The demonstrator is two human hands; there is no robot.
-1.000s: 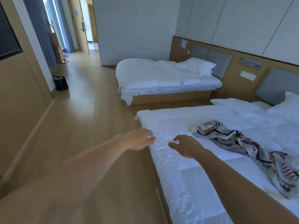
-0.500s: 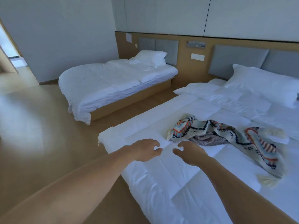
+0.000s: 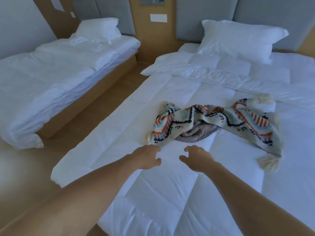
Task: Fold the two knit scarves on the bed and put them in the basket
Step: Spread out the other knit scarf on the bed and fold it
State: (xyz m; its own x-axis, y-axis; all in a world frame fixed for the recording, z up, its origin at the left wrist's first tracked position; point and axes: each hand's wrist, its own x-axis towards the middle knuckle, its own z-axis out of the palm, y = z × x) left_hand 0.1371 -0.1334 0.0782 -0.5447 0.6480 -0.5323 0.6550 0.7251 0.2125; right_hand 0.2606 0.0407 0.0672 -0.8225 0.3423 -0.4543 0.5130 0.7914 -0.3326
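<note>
— The patterned scarf [image 3: 213, 122]?
— Crumpled on the middle of the bed [image 3: 170, 193], over the grey scarf [image 3: 196, 134].
— Hands?
— Left hand [image 3: 148, 157] and right hand [image 3: 198, 158] hold nothing, fingers loosely curled, just on its near side.

Grey knit scarf [image 3: 196, 133] mostly hidden under patterned scarf [image 3: 213, 116]; bed [image 3: 170, 193] cut off right.

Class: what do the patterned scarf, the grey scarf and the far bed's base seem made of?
Patterned scarf: soft knit yarn, perhaps wool; blocky stitched zigzags, tassels.
Grey scarf: ribbed knit; visible ridges.
Far bed's base: matte tan wood or laminate; grain unclear.
</note>
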